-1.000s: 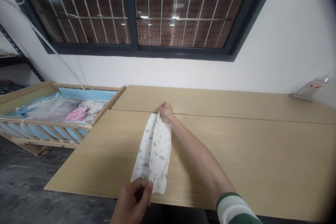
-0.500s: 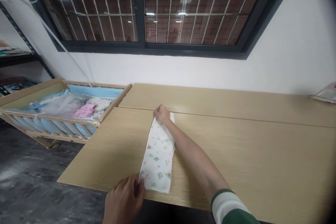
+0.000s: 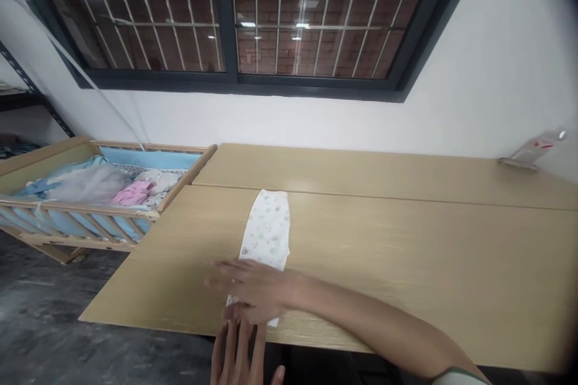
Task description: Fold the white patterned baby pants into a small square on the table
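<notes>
A white cloth printed with small green and pink figures lies folded into a long strip on the wooden table. It looks like a folded baby garment, but its exact kind does not show. My right hand is laid across its lower part with the fingers stretched to the left, a little blurred, hiding some of the cloth. At the table's front edge my left hand has its fingers spread, their tips by the near end of the cloth and partly behind my right hand.
A wooden crib with blue lining stands against the table's left end, holding a pink cloth and other fabrics. A clear plastic packet lies at the back right by the wall. A barred window is above.
My right hand has let go of the cloth's far end and come down across its near part. My left hand has released the near corner and opened. The view has turned slightly right.
</notes>
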Tool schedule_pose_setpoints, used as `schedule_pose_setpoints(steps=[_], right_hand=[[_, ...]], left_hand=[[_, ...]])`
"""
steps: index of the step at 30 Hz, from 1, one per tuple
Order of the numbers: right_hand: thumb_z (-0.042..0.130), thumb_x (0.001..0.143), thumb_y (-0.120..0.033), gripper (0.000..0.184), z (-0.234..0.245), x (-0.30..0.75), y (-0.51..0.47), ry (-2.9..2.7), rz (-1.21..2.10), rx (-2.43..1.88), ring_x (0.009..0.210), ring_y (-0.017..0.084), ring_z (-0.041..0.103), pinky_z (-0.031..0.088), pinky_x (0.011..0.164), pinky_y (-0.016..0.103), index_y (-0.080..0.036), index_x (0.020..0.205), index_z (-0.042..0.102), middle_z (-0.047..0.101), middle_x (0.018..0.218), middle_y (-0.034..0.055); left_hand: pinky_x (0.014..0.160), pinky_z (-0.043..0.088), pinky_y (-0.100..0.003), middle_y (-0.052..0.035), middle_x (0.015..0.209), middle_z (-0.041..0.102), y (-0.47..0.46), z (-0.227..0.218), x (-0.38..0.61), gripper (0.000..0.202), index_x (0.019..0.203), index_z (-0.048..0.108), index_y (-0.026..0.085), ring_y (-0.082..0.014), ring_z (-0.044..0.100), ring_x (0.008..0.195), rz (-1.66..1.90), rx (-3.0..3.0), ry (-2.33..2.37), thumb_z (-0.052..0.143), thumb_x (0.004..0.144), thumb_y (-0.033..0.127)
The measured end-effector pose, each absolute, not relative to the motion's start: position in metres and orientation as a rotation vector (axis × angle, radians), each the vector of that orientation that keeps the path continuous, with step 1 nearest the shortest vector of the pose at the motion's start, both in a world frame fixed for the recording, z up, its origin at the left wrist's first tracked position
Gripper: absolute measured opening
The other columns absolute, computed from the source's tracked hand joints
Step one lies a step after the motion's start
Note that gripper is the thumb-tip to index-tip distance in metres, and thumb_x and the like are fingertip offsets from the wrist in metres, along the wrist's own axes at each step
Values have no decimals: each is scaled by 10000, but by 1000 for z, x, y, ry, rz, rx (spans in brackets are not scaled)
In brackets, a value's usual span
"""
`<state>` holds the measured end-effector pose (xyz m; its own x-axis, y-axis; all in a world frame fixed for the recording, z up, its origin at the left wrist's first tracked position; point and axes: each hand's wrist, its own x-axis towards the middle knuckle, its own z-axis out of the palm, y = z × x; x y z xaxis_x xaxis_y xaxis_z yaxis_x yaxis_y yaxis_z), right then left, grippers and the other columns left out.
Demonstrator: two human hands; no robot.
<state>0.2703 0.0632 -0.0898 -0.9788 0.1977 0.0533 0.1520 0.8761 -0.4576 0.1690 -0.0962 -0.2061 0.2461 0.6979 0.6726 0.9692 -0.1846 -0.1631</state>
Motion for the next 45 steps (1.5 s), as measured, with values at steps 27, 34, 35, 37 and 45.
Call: schedule_pose_setpoints(steps=[27,34,35,37,45], right_hand=[[164,1002,-661,768,-143,303,268,-2797,400,-1066,1571,237,62,30,1271,435,-204,1619,205,111,1689,53],[200,1006,-666,751,-144,318,274,-2826,429,-977,1570,240,72,28,1276,421,-227,1614,225,122,1690,30],[206,1009,-662,746,-144,321,275,-2829,431,-965,1570,240,74,32,1277,420,-226,1613,229,126,1689,30],[224,1012,-651,733,-145,328,276,-2827,432,-944,1569,243,91,47,1278,423,-226,1609,249,144,1687,31],[272,1046,-459,616,-134,345,259,-2764,154,-906,1552,283,173,102,1262,488,-136,1563,356,260,1659,129]], left_hand=[[851,466,-445,-220,1384,615,-95,-203,181,698,1574,327,204,-360,636,1196,-551,-1871,-1575,508,917,352],[878,456,-455,-174,1415,604,-99,-209,209,691,1581,301,302,-336,619,1224,-646,-1937,-1699,512,950,491],[880,456,-456,-170,1413,607,-99,-210,212,702,1576,314,306,-339,616,1225,-655,-1945,-1700,528,940,511],[882,458,-459,-164,1395,622,-98,-211,218,696,1554,370,307,-344,613,1222,-665,-1954,-1684,557,921,527],[896,457,-498,-160,1366,636,-94,-203,229,631,1401,587,296,-371,591,1218,-723,-2012,-1688,649,840,578]])
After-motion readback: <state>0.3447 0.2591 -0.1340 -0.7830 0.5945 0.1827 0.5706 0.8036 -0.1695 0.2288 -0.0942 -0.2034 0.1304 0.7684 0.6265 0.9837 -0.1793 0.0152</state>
